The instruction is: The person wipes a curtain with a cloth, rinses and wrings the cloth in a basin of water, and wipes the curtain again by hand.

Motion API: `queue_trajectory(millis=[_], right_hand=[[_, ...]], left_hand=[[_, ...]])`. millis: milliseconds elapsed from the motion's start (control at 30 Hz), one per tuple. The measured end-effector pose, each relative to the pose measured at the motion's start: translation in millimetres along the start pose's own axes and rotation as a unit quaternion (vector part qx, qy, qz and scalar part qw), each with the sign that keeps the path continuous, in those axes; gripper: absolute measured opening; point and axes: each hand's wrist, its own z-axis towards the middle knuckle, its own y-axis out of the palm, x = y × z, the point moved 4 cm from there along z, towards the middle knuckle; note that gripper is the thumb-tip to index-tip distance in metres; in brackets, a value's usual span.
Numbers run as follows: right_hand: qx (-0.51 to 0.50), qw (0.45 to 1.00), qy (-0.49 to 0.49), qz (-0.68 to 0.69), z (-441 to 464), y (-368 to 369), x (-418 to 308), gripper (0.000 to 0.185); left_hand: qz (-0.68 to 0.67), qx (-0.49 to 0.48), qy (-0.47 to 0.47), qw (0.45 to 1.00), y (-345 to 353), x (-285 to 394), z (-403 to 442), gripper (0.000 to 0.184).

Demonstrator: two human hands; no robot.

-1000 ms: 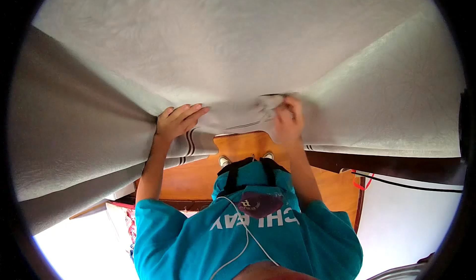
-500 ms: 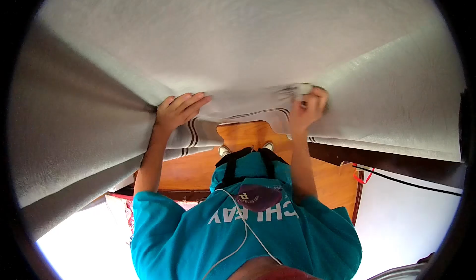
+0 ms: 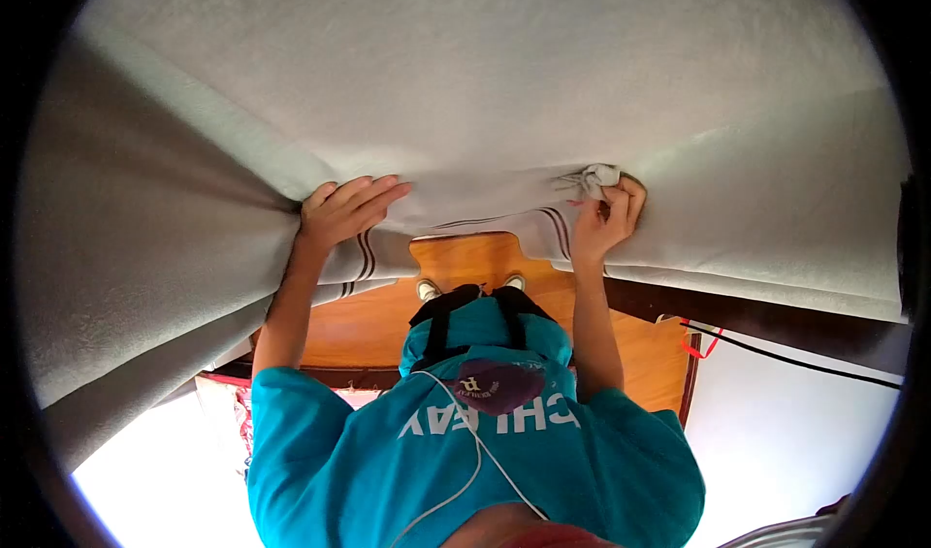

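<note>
A large grey cloth (image 3: 504, 73) with dark stripes along its near edge is draped in front of me. My left hand (image 3: 351, 210) lies on the left part of it, fingers stretched out and close together. Farther right, my right hand (image 3: 609, 218) has its fingers curled around a bunched piece of grey cloth (image 3: 593, 181). I cannot tell whether this bunch is a separate rag or a gathered part of the large cloth. It rests on or just against the large cloth's surface.
Below the striped edge lies an orange-brown wooden floor (image 3: 465, 257), where my shoes stand. A dark wooden edge (image 3: 669, 306) shows under the cloth at right. Beside it are a black cable (image 3: 805, 357) and a red strap (image 3: 700, 346).
My right hand, blurred before, is now sharp and slightly farther right and lower with the bunched cloth. My left hand has shifted slightly left. My body sits slightly left in view.
</note>
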Motion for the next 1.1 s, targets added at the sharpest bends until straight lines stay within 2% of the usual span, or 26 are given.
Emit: queue_trajectory(millis=[33, 100, 167, 200, 233, 300, 333, 367, 433, 467, 533, 567, 633, 700, 767, 800, 900, 933, 967, 1033, 1100], right_hand=[[0.003, 1.000, 0.004, 0.002, -9.7, 2.2, -4.9, 0.015], [-0.142, 0.986, -0.077, 0.046, -37.6, 28.8, -31.1, 0.020], [-0.319, 0.936, -0.106, 0.106, -61.5, 56.8, -51.5, 0.020], [-0.318, 0.937, -0.103, 0.104, -69.2, 56.8, -38.2, 0.020], [-0.259, 0.949, 0.050, 0.174, -76.1, 55.8, -5.1, 0.018], [-0.156, 0.976, 0.088, 0.121, -61.2, 35.1, 34.9, 0.019], [-0.117, 0.993, -0.029, 0.000, -45.8, 22.1, 35.5, 0.021], [-0.122, 0.992, -0.031, 0.004, -42.2, 23.6, 34.9, 0.021], [-0.014, 1.000, 0.000, -0.003, -29.9, 13.1, 21.0, 0.018], [-0.021, 0.997, 0.078, 0.008, -35.4, 13.1, 7.1, 0.019], [-0.052, 0.996, -0.061, -0.026, -57.0, 27.7, -11.8, 0.021], [-0.120, 0.990, -0.006, 0.070, -78.7, 43.5, -15.8, 0.022], [-0.181, 0.969, 0.052, 0.161, -104.2, 56.3, -0.7, 0.024], [-0.161, 0.979, 0.072, 0.104, -98.7, 54.4, 34.8, 0.020], [-0.038, 0.959, 0.237, 0.154, -72.4, 30.6, 48.7, 0.018], [-0.032, 0.984, 0.172, 0.036, -54.9, 17.9, 39.8, 0.018], [-0.048, 0.990, 0.133, 0.006, -74.8, 22.3, 33.8, 0.019], [-0.068, 0.997, 0.020, 0.002, -74.4, 27.9, -0.4, 0.018], [-0.117, 0.988, 0.033, 0.092, -97.1, 44.7, -6.8, 0.018], [-0.165, 0.969, 0.044, 0.179, -107.7, 58.1, -8.1, 0.017], [-0.135, 0.894, 0.279, 0.322, -104.2, 57.7, 20.2, 0.018]], left_hand=[[0.010, 0.009, 0.000, 1.000, 1.5, 1.6, 0.9, 0.052], [0.021, 0.020, 0.004, 1.000, 3.1, -0.6, 1.8, 0.052], [0.032, 0.019, 0.001, 0.999, 3.8, 1.3, 2.3, 0.053], [0.028, 0.020, 0.003, 0.999, 4.7, 2.0, 2.5, 0.053], [0.030, 0.020, 0.008, 0.999, 6.0, 1.2, 0.7, 0.053], [0.035, 0.016, 0.008, 0.999, 7.2, -0.4, 0.2, 0.053], [0.032, 0.020, 0.008, 0.999, 6.4, -1.1, 1.8, 0.053], [0.029, 0.024, 0.009, 0.999, 4.9, -1.1, 2.2, 0.053], [0.027, 0.022, 0.005, 0.999, 4.0, -2.0, 2.7, 0.053], [0.021, 0.025, 0.005, 0.999, 2.0, -3.1, 2.4, 0.052], [0.015, 0.025, 0.003, 1.000, 1.9, -4.1, 2.5, 0.052], [0.008, 0.024, -0.004, 1.000, 3.1, -3.4, 2.9, 0.052], [0.004, 0.021, -0.002, 1.000, 3.6, -2.1, 1.4, 0.052], [0.005, 0.012, -0.004, 1.000, 5.9, -1.4, -0.1, 0.053], [0.017, 0.021, -0.001, 1.000, 9.0, -1.4, -0.6, 0.053], [0.020, 0.019, -0.004, 1.000, 9.3, -3.0, 2.1, 0.053], [0.009, 0.019, 0.004, 1.000, 1.0, -0.5, 6.3, 0.054], [0.015, 0.018, 0.005, 1.000, -0.1, -0.7, 7.7, 0.055], [0.020, 0.017, 0.008, 1.000, -1.1, -0.6, 8.6, 0.055], [0.026, 0.020, 0.012, 0.999, 1.4, 0.5, 8.4, 0.055], [0.031, 0.021, 0.014, 0.999, 3.0, 2.3, 7.2, 0.055]])
